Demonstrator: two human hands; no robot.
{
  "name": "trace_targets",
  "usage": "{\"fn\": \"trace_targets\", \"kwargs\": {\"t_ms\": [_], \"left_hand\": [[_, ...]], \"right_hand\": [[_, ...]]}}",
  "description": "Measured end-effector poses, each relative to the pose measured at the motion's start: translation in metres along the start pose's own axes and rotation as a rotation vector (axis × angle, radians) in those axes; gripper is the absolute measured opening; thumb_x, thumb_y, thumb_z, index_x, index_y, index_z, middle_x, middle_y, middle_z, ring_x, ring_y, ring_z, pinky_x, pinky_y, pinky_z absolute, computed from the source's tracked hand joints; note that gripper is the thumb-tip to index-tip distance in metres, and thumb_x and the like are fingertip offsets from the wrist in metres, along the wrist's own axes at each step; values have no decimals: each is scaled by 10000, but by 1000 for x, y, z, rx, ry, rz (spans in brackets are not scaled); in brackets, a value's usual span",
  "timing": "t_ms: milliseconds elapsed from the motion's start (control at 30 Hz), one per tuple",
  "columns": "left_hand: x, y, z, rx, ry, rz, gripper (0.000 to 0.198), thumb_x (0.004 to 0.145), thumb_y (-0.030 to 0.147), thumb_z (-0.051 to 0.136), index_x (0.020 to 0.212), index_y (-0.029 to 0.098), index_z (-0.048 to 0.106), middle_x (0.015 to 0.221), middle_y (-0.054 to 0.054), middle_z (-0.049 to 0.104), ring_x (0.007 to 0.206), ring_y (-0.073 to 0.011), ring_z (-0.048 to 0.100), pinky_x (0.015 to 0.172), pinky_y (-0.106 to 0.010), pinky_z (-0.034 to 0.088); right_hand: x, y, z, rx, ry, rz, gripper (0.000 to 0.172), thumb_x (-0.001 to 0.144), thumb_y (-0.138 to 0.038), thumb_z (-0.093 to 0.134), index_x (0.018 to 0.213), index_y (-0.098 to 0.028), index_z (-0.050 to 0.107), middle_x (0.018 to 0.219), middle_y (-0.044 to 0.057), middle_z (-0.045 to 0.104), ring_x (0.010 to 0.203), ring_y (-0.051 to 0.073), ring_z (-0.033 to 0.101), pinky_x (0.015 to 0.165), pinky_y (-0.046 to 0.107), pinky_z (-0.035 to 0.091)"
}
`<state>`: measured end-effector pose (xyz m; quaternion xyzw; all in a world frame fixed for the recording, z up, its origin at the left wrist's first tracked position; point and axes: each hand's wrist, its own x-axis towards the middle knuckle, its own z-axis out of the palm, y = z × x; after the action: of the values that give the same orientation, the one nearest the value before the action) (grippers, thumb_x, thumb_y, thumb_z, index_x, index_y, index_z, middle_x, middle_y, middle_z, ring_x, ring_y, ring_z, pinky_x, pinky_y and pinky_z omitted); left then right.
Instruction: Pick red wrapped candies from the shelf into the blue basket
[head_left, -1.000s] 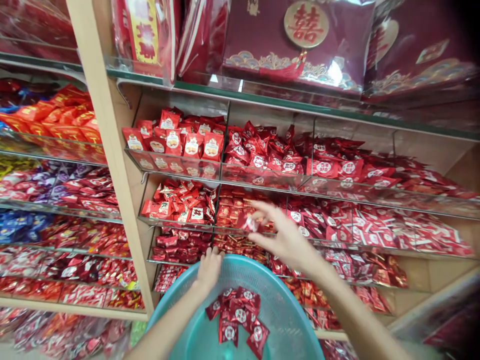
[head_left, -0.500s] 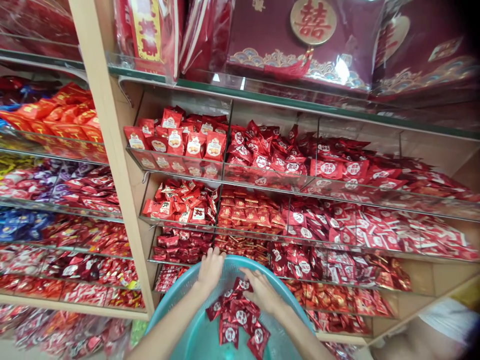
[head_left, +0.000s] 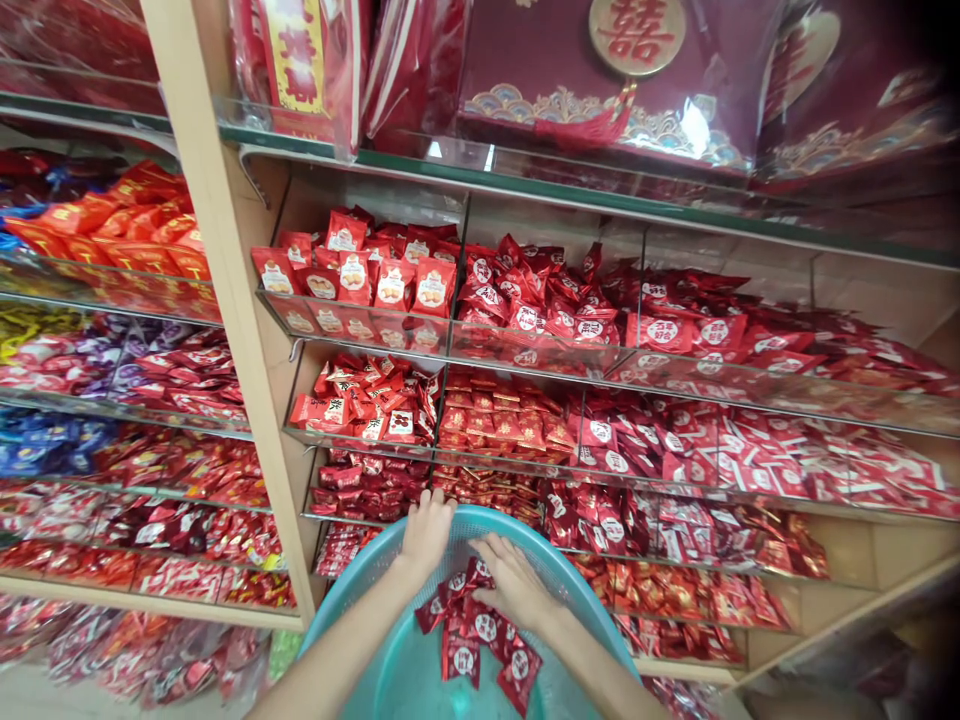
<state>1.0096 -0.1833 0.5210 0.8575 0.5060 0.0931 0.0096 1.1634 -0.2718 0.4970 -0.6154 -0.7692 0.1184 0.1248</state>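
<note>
A teal plastic basket (head_left: 592, 590) with a mesh side is in front of me at the bottom of the view. My left hand (head_left: 427, 533) grips its far rim, fingers curled over the edge. Inside lie several small red wrapped packets (head_left: 484, 628) with round white labels. Over the upper packets is my right hand (head_left: 514, 582), its fingers stretched out and resting on or just above them. I cannot tell whether its fingertips touch.
Clear-fronted shelves (head_left: 525, 360) beyond the basket hold rows of red packets. A wooden upright (head_left: 232, 330) parts them from shelves of mixed sweets (head_left: 150, 370) at left. Above, a glass shelf (head_left: 570, 185) carries large dark red packages (head_left: 540, 60). Bagged goods (head_left: 150, 645) lie low at left.
My right hand has shifted slightly left and flattened over the packets. My left hand stays on the rim. The pale shape at lower right has gone from view.
</note>
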Motion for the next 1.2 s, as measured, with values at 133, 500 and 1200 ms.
{"fn": "trace_targets", "kwargs": {"t_ms": [133,500,1200], "left_hand": [[1,0,2,5,2,-9,353,892,162,296,1069,183,601,1140,-108,512,1109,-263,448,882,-454,449],[1,2,-3,-5,-47,-16,382,867,139,305,1126,190,581,1208,-113,489,1147,-267,426,904,-452,435],[1,0,-3,-90,-133,-115,525,851,73,234,1257,219,534,1393,-81,401,1321,-290,303,1034,-488,326]], "right_hand": [[11,-8,-3,-95,-39,-58,617,687,-326,730,1245,-213,492,1175,94,536,1078,299,504,906,437,419],[26,-16,18,-107,-30,30,497,660,-352,751,1076,-167,554,1098,109,575,1042,311,531,879,443,419],[23,-69,-248,-114,865,-323,192,908,-303,462,1010,-190,578,874,63,613,827,195,556,768,346,460]]}}
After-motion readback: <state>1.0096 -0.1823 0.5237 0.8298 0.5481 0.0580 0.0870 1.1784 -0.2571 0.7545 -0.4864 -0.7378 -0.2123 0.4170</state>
